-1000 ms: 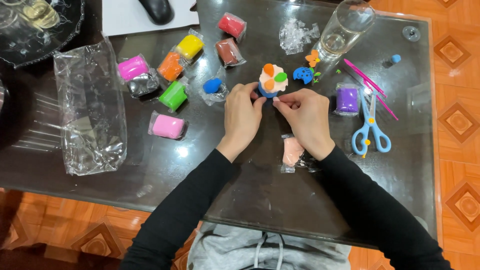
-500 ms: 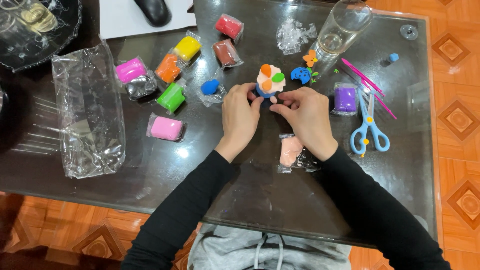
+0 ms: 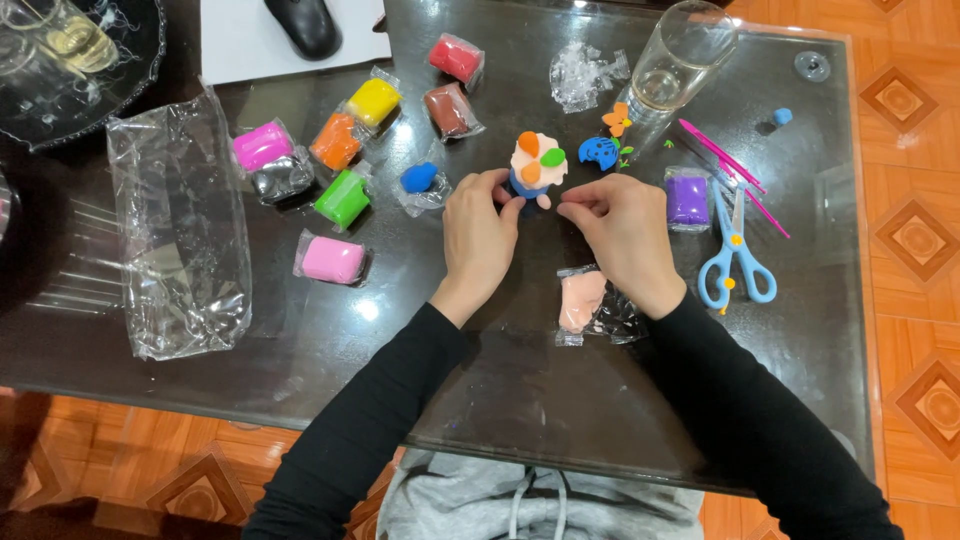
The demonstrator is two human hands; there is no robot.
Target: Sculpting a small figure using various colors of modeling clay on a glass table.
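Near body: peach clay pack (image 3: 581,300) lay just under right hand (image 3: 622,235), opened. Left hand (image 3: 478,232) gripped clay figure (image 3: 535,168) at base. Right hand pinched tiny bit, too small to tell what. Figure stood upright at fingertips: blue bottom, pale round top, orange and green blobs already stuck on. Looked partly done; more bits likely left. Beyond left hand: packs of blue clay (image 3: 419,178), green clay (image 3: 342,198). Right of right hand: scissors (image 3: 735,262).

Right hand (image 3: 625,228) drawn back from clay figure (image 3: 535,170); left hand (image 3: 480,228) now alone touching it.
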